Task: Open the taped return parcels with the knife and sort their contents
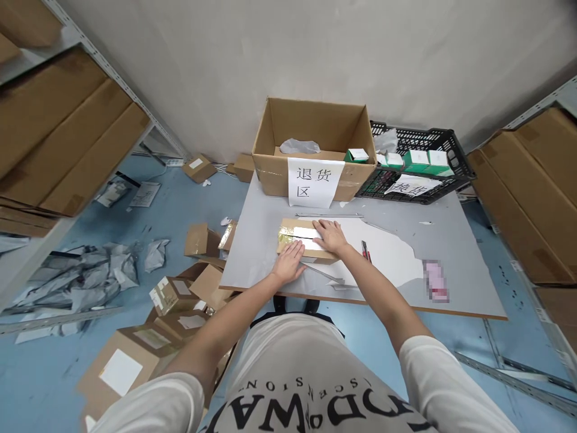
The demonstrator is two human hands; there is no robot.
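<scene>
A small cardboard box (288,227) lies on the grey-topped table, with a white label and shiny tape on top and a dark slit along the middle. My left hand (291,263) rests on its near edge, fingers stretched over the top. Across the box's right end lies my right hand (332,236), fingers extended onto the label and grasping nothing. Just right of the box is a red and black box cutter (365,251). Under these things spreads a white sheet (392,260); a pink, blurred-out item (435,280) sits farther right.
A large open carton (274,177) with a paper sign stands at the table's back, beside a black plastic crate (460,171) of green-white boxes. Opened cartons (153,340) crowd the floor at left, near grey plastic bags (99,276). Shelves with big boxes (67,132) flank both sides.
</scene>
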